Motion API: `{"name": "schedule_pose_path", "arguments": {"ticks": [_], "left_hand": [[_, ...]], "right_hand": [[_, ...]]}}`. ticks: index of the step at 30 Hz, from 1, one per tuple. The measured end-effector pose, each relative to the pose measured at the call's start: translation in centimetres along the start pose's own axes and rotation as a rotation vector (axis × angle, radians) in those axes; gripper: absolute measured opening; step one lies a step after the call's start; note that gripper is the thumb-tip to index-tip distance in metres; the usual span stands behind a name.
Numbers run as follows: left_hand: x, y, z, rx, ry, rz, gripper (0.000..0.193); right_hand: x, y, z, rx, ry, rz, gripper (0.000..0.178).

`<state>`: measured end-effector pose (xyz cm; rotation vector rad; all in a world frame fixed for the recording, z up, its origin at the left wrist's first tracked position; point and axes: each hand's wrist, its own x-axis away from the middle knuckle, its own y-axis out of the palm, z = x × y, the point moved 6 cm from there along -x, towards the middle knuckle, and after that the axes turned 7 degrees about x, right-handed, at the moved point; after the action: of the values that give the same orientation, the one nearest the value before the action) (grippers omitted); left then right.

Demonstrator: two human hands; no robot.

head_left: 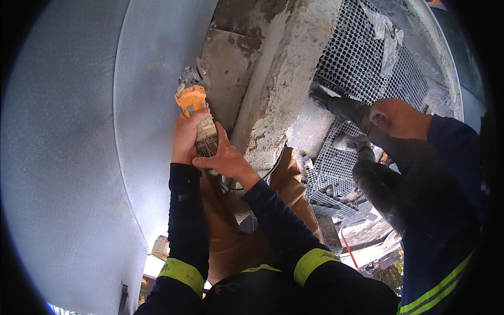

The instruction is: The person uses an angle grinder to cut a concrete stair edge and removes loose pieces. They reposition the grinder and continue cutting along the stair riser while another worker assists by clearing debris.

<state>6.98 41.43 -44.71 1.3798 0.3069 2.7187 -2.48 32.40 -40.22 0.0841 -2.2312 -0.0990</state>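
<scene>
An angle grinder (191, 97) with a yellow-orange head and a dusty body points away from me, its disc (202, 72) at the far end. My left hand (186, 134) is closed round the grinder just behind the yellow part. Lower on the body, my right hand (228, 157) grips its rear end from the right, thumb across it. The disc side faces a rough concrete ledge (273, 84), and whether it touches the slab beside it I cannot tell. On the left, a large grey metal sheet (152, 94) stands close to the grinder.
At the right a co-worker in dark clothes stands, with a closed hand (401, 118) near the knee and a dusty shoe (350, 142) on perforated grating (362, 58). A bottle (307, 161) lies near the brown cloth (286, 184). A red cable (347, 247) hangs lower right.
</scene>
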Motion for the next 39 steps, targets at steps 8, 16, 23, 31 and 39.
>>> {"name": "schedule_pose_path", "arguments": {"ticks": [8,16,23,31,39], "left_hand": [[-1.9,5.3,2.0,-0.197,-0.08,-0.126,0.041],[-0.9,8.1,5.0,-0.464,-0.219,-0.161,0.047],[-0.2,8.6,4.8,-0.419,-0.192,-0.047,0.049],[-1.5,9.3,5.8,-0.383,-0.184,0.011,0.043],[-6.3,9.3,4.9,-0.626,-0.261,-0.02,0.064]], "right_hand": [[-1.8,-2.8,-1.7,-0.21,0.093,0.208,0.104],[0.6,-4.9,-3.6,-0.322,0.038,0.276,0.094],[0.6,-5.2,-3.7,-0.477,-0.048,0.219,0.093],[-1.2,-5.2,-5.2,-0.66,-0.101,0.179,0.087],[-4.2,-5.5,-4.6,-0.629,0.059,0.198,0.08]]}}
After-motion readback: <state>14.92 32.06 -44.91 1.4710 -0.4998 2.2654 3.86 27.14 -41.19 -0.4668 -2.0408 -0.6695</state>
